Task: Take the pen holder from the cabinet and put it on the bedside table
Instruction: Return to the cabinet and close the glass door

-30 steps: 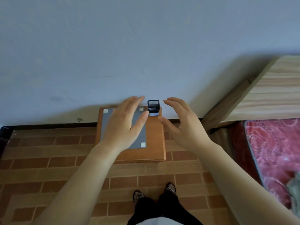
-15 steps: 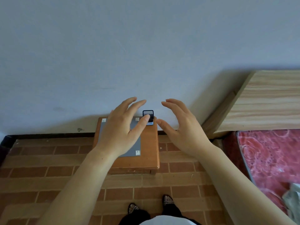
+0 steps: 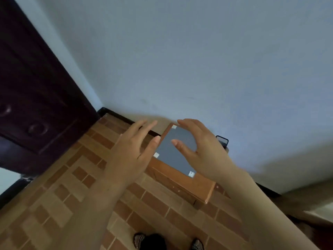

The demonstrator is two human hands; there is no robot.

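The small black pen holder [image 3: 223,141] stands on the far right corner of the wooden bedside table [image 3: 201,188], close to the wall. My right hand [image 3: 200,150] hovers over the table's grey mat [image 3: 173,156], fingers spread, and hides part of the holder. My left hand [image 3: 133,154] is open above the table's left edge and the floor. Neither hand touches the holder.
A dark wooden cabinet [image 3: 30,98] with round knobs stands at the left. The floor [image 3: 59,204] is brown brick-pattern tile. A grey-blue wall [image 3: 180,60] rises behind the table. My feet [image 3: 167,242] show at the bottom edge.
The view has swung and tilted to the left, bringing the dark cabinet into sight. Both hands have drifted left, away from the pen holder, which stays on the table.
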